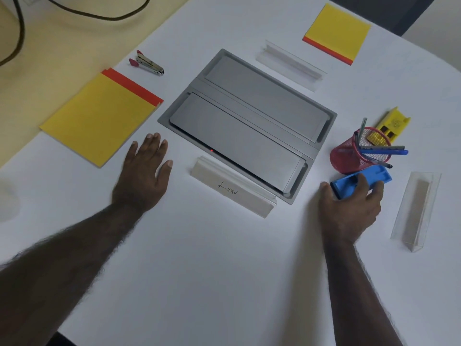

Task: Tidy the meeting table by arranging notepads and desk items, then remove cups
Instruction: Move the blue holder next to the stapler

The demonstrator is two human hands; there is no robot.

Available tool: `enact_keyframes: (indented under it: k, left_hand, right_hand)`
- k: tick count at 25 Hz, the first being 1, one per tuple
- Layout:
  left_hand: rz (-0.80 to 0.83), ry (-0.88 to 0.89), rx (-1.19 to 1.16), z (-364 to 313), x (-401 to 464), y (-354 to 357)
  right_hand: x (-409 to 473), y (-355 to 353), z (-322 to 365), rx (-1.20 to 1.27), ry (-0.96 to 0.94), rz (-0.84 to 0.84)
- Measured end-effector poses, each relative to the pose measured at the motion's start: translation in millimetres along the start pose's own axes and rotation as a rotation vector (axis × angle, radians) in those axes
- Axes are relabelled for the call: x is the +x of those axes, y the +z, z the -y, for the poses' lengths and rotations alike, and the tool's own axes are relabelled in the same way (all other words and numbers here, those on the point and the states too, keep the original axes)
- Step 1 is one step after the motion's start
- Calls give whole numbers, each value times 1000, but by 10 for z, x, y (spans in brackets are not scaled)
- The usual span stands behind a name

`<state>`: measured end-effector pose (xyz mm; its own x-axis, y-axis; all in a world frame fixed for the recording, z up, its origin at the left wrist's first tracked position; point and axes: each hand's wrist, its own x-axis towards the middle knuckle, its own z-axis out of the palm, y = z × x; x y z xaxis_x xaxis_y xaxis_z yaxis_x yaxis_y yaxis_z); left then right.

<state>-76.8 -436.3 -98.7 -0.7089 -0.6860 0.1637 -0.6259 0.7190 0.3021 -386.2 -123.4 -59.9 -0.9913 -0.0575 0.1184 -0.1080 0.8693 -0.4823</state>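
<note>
two bare forearms are reaching out over the smooth white worktop (212, 258). the left hand (143, 176) is lying flat on it, fingers straight and spread, holding nothing. the right hand (349, 208) is curling its fingers and thumb round the near end of a blue plastic eraser block (369, 181), which is sitting just beside a red wire-mesh pen cup (345, 158). that cup is tipping on its side, with several pens (384, 151) sticking out of its mouth and a small gold object showing inside.

between the hands a frosted acrylic name stand (234, 189) is lying, handwritten letters on its card. a second, clear stand (416, 211) is lying to the right of the eraser.

further out, a flat grey metal cable hatch (249, 116) with two long lids is sitting flush in the worktop. a yellow notepad (99, 116) with a red binding strip is resting at the left edge, a small metal stapler (147, 63) beyond it. a yellow plastic holder (394, 121) is lying behind the cup. a third clear stand (291, 64) and another yellow notepad (336, 33) are lying at the far side.

black cables (22, 33) are trailing across the pale floor off to the left.
</note>
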Motion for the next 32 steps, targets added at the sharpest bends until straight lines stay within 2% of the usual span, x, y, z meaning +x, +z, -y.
enact_keyframes:
  k: [6, 18, 23, 27, 32]
  left_hand:
    - [-5, -3, -10, -7, -7, -8]
    - [14, -13, -40, -26, -3, -34]
    - [30, -22, -39, -29, 2, -39]
    - [4, -8, -39, -19, -6, -29]
    - [-21, -8, -60, -43, -8, -42]
  right_hand:
    - [-136, -102, 34, -5, -47, -58]
    - [-662, -117, 55, 225, -13, -46]
    - [-709, -145, 129, 276, -14, 14]
    - [-672, -189, 335, 359, -132, 54]
    - [-552, -65, 918, 506, -388, 205]
